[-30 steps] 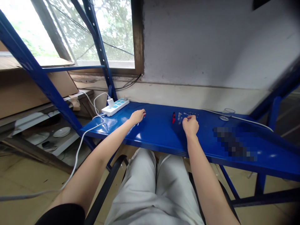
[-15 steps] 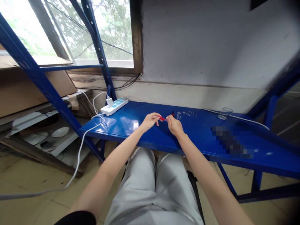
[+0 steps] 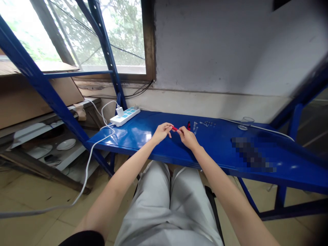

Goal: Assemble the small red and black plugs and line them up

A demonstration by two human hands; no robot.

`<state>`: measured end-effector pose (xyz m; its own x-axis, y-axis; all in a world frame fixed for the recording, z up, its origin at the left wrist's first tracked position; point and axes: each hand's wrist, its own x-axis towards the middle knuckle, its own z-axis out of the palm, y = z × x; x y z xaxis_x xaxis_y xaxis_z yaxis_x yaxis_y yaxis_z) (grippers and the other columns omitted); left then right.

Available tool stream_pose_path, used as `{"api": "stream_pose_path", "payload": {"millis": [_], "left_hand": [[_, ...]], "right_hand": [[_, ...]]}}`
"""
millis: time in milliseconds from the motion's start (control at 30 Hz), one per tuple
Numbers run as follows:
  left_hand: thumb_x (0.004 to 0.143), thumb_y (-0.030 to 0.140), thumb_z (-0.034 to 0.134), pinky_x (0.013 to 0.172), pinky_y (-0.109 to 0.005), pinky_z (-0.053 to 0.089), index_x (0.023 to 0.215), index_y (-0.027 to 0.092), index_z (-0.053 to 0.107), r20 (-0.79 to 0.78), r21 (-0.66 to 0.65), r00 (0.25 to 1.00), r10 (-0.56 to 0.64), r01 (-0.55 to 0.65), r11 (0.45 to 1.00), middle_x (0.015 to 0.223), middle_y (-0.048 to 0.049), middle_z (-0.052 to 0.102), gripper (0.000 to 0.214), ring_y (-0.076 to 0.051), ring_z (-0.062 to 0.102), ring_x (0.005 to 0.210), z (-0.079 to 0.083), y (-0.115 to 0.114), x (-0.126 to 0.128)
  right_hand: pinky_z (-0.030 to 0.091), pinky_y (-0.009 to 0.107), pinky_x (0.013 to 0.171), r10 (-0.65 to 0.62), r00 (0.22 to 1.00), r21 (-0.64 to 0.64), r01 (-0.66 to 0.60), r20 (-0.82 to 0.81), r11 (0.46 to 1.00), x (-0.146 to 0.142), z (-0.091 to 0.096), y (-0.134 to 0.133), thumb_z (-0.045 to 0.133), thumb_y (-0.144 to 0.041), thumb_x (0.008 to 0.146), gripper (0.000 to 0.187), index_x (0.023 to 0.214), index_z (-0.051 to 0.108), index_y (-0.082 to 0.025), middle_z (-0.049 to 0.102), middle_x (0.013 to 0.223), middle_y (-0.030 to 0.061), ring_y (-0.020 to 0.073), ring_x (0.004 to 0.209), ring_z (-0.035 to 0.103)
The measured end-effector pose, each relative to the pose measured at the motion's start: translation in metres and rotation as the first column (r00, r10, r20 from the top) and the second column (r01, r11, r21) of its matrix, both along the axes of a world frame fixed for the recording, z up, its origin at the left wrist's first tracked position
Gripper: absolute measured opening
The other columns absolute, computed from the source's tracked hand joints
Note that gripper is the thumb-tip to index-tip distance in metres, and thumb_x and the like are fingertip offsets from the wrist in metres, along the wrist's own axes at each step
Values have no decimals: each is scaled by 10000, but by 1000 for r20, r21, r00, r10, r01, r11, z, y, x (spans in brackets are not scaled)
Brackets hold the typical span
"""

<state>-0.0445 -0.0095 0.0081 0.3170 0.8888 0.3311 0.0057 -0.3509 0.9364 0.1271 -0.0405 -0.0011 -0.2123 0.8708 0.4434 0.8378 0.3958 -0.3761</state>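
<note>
Blue bench (image 3: 212,150), two hands, one slim red stick (image 3: 174,128)

The bench spans from its left edge near the power strip to far along the right. Toward its front edge, on the right half, lies a dark object (image 3: 252,155), blurred out, so I cannot tell what it is. Along the left edge, by the back left corner, sits a white power strip (image 3: 123,119) with a white plug (image 3: 119,111) standing in it.

Both forearms reach over the front edge. The left hand (image 3: 162,132) pinches the red stick's left end between thumb and fingers; the right hand (image 3: 188,137) pinches its right end. The stick is near the middle of the bench; whether the hands touch the surface, I cannot tell.

Close to the back edge, toward the right, stands a clear cup (image 3: 246,123) beside a white cord. Between cup and hands come a red-and-black piece (image 3: 189,125), just beyond the right hand, then clear plastic pieces (image 3: 195,130), then a group of tiny bits (image 3: 210,123).
</note>
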Motion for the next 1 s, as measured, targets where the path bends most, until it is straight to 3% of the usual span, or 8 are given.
{"api": "stream_pose_path", "payload": {"millis": [233,433,567,667,800,1000], "left_hand": [[797,406,552,462,-202,372,867,120,559,37,-38,997,62,-60,997,773,-68,688,295,-60,531,436,6,-5,0],[682,370,678,480,-204,376,891,122,589,82,-18,997,2,-1,1000,767,-58,678,337,-77,560,501,7,-7,5],[690,366,668,515,-223,417,831,120,605,108,14,988,112,-114,993,721,-51,662,291,-77,540,506,13,-5,12],[698,369,654,558,-233,443,821,123,617,111,48,971,213,-220,974,744,-59,665,278,-97,559,588,12,-3,22],[670,343,677,639,-255,448,754,138,660,-157,175,950,269,-241,955,714,-40,657,222,-123,567,653,2,-1,46],[686,291,653,696,-272,440,733,162,676,-481,275,806,344,-234,932,762,-44,654,140,-154,578,719,-6,-2,82]], "right_hand": [[345,220,539,61,991,208,-35,-120,978,2,-5,3,384,-430,893,268,943,522,-206,611,843,40,123,596,522],[345,217,556,54,998,298,-41,-35,954,2,0,3,408,-351,870,207,856,545,-196,585,852,53,129,692,531],[334,221,550,-43,999,199,45,-18,979,12,6,-3,474,-303,797,132,767,547,-197,572,773,30,125,644,506],[353,229,572,-192,976,33,196,-101,980,33,9,-10,534,-278,724,91,719,565,-193,580,687,15,128,614,515],[398,241,631,-408,890,-150,384,-202,911,62,10,-16,568,-251,675,99,719,616,-176,640,703,41,157,683,577],[422,240,657,-436,888,-264,390,-145,882,70,7,-5,595,-240,689,112,725,667,-162,679,760,77,184,767,619]]}}
